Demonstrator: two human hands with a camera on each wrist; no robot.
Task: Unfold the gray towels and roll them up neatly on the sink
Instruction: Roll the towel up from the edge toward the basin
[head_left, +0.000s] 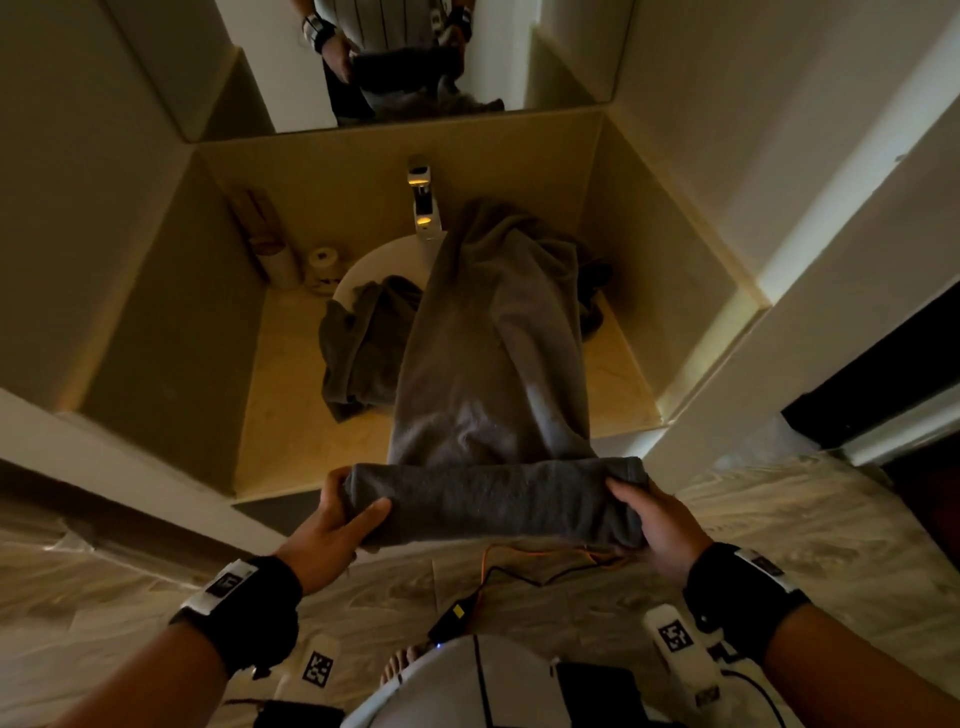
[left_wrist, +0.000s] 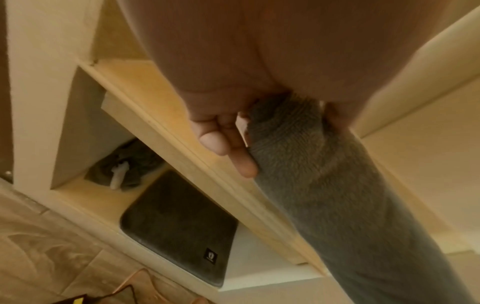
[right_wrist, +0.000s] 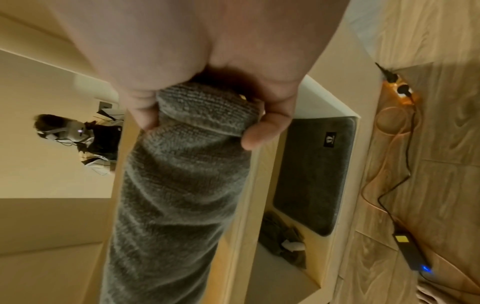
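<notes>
I am partway through rolling one towel (head_left: 493, 364): the near end is already wound into a thick roll (head_left: 493, 501), and the unrolled length runs away from my grip, over the counter (head_left: 291, 415) edge and across the basin toward the tap (head_left: 423, 208). My left hand (head_left: 332, 519) closes round the roll's left end, thumb on the near face and fingers wrapped behind; the left wrist view shows fingers (left_wrist: 233, 152) curled against the terry. My right hand (head_left: 654, 525) holds the right end the same way, thumb and fingers pinching the cloth. Both forearms reach forward about level, wrists slightly bent inward, and the roll hangs off the counter, just short of its front edge. A second towel (head_left: 358, 348) lies crumpled beyond my left grip, partly on the basin rim, not yet rolled. Next, I judge, I must turn both ends forward together and keep even tension, since the far part is bunched near the tap and could wind in crooked; smoothing it first would help. Then the roll needs setting down on the counter.
</notes>
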